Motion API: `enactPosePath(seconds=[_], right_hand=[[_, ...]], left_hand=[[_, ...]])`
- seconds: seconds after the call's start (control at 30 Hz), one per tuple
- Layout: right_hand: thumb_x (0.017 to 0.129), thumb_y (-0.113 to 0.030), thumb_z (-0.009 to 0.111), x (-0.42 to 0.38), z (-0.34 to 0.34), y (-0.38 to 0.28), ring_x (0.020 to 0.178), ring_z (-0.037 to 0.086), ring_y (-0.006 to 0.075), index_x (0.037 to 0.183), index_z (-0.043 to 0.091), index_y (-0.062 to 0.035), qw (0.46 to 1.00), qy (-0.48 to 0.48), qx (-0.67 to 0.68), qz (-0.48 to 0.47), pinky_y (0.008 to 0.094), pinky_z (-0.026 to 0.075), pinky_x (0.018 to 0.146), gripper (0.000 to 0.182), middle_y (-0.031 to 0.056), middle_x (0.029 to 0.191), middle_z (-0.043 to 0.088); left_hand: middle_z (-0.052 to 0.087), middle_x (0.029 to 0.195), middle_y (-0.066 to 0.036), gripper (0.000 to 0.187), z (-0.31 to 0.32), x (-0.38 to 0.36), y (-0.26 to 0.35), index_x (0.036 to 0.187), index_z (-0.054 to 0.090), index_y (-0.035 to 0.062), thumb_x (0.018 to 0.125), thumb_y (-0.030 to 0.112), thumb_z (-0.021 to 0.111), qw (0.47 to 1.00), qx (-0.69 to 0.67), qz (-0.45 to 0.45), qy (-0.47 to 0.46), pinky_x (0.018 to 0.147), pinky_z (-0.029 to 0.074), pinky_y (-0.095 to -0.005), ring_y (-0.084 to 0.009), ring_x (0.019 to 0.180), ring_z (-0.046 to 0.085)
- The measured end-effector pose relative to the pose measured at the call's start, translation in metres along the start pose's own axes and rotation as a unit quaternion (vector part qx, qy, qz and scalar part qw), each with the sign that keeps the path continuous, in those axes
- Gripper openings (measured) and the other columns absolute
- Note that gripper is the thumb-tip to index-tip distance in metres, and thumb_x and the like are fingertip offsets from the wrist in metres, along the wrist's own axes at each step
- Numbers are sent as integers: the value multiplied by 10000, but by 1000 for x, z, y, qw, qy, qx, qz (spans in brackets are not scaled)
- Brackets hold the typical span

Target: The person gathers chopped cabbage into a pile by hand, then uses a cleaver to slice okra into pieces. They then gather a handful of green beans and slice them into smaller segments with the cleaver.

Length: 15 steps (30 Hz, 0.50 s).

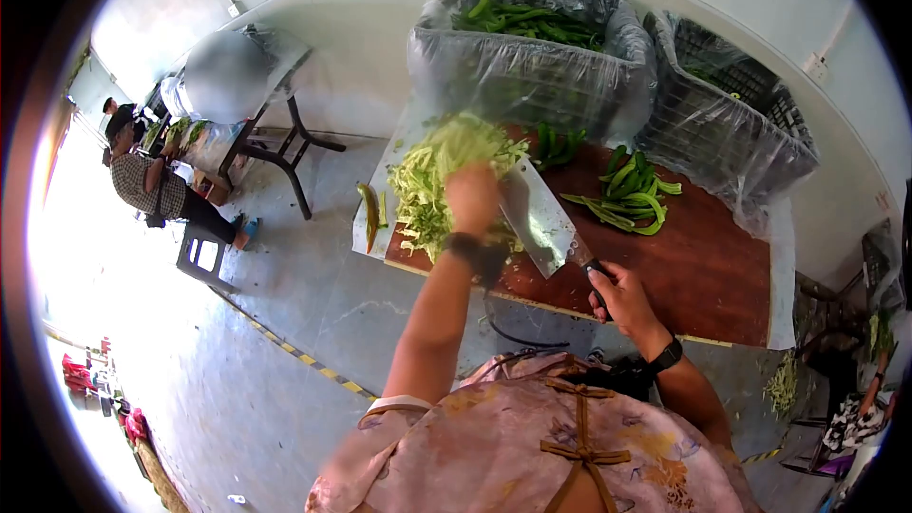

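A large pile of shredded green vegetable (pixel 423 176) lies at the left end of the reddish-brown board (pixel 703 275). My left hand (pixel 472 198) is over the pile, blurred, its fingers smeared by motion. The black handle of a wide cleaver (pixel 543 218) is in my right hand (pixel 622 299), fingers wrapped round it. The cleaver's broad blade lies beside the pile's right side, above the board. Right of the blade rest whole and split green peppers (pixel 632 192), and more peppers (pixel 556 145) lie just behind it.
Behind the board stand two plastic-lined crates (pixel 532 76) (pixel 727 119), the left one with green peppers. A few pods (pixel 370 214) lie at the board's left edge. At far left a person (pixel 152 176) sits by a table (pixel 214 147); another person's arm (pixel 874 385) shows at far right.
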State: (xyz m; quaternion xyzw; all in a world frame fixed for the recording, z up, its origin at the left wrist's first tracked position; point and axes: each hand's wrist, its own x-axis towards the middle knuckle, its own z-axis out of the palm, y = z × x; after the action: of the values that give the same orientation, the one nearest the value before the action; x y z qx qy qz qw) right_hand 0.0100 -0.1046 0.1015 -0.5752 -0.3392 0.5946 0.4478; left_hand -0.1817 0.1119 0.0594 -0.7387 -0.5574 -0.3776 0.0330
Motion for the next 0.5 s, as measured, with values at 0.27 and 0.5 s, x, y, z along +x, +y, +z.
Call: enactPosePath(seconds=[0.27,0.5], right_hand=[[915,-213,528,17,-2,-6,405,442,80,1070,522,-9,999,34,20,7,248,374,372,257,37,584,519],[901,-210,541,27,11,-2,406,434,78,1010,549,-21,997,62,16,-34,229,345,366,218,19,568,501]], left_hand=[[613,767,-102,86,-19,-28,50,829,594,75,749,87,622,975,-211,75,-11,675,422,-399,-306,685,570],[577,720,-101,104,-23,-46,88,775,556,70,713,60,638,949,-290,121,-5,645,406,-401,-303,696,553]])
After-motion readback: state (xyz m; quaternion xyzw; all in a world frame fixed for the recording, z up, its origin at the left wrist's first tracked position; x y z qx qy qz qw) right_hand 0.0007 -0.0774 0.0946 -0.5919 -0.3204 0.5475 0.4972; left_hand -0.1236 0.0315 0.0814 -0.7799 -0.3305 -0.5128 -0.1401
